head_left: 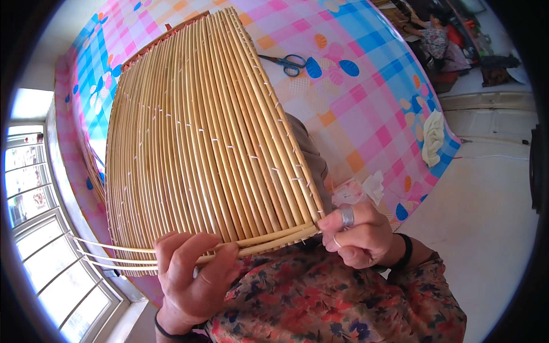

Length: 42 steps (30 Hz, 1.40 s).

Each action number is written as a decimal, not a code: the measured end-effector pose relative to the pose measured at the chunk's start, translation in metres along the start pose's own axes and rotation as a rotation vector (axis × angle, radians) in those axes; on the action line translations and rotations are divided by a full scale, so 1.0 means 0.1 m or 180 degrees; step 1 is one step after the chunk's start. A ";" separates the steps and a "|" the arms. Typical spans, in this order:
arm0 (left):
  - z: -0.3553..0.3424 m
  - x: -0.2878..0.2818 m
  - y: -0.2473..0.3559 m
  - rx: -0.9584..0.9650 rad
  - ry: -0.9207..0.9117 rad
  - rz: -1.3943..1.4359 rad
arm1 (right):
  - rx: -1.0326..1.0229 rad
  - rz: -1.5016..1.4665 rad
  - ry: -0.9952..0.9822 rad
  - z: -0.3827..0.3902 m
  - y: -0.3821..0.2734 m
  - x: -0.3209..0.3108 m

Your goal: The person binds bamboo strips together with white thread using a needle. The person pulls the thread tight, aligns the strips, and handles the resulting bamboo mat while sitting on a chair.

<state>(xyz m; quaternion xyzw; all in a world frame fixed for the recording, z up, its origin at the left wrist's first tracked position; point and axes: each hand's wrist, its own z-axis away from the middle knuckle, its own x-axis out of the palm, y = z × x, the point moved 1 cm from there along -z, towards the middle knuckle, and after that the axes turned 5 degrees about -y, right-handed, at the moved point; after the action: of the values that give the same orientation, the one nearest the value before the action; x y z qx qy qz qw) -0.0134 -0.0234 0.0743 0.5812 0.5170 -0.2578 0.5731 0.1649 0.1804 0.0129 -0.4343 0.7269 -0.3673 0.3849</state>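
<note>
A large panel of pale cane rods (189,131), laid side by side and bound with small white stitches, tilts across my lap. Along its near edge run a few long, thin cane strips (263,239), their loose ends (117,258) bending out past the left side. My left hand (194,274) wraps its fingers and thumb around these strips and the panel's near edge. At the near right corner my right hand (357,234) is closed, its fingertips against the strip ends; what it pinches is hidden. A coiled metal ring (347,216) sits on one of its fingers.
Dark-handled scissors (290,64) lie beyond the panel on a pink and blue checked cloth (366,97). A crumpled pale cloth (433,139) lies at its right edge, and a small pink packet (349,191) near my right hand. Another person (436,43) sits at far right. Barred windows (57,257) stand left.
</note>
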 end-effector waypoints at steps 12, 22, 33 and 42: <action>-0.27 -0.35 -0.24 -0.0824 -0.1532 0.1112 | -0.0481 0.0021 -0.0006 -0.06 0.13 0.00; -0.28 -0.35 -0.20 -0.0766 -0.1683 0.1298 | -0.0755 -0.0062 -0.0166 -0.08 0.21 -0.02; -0.13 -0.32 -0.15 -0.0214 -0.1308 0.0355 | -0.0551 -0.0007 -0.0225 -0.07 0.16 -0.03; 0.34 -0.25 -0.17 0.0144 -0.0703 -0.0548 | -0.0481 0.0090 -0.0275 -0.09 0.15 -0.04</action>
<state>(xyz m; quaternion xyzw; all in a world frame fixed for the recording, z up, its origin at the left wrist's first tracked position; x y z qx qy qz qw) -0.0270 -0.0661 0.0821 0.5155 0.4928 -0.3801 0.5890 0.1531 0.1912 0.0048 -0.4673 0.7413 -0.2868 0.3871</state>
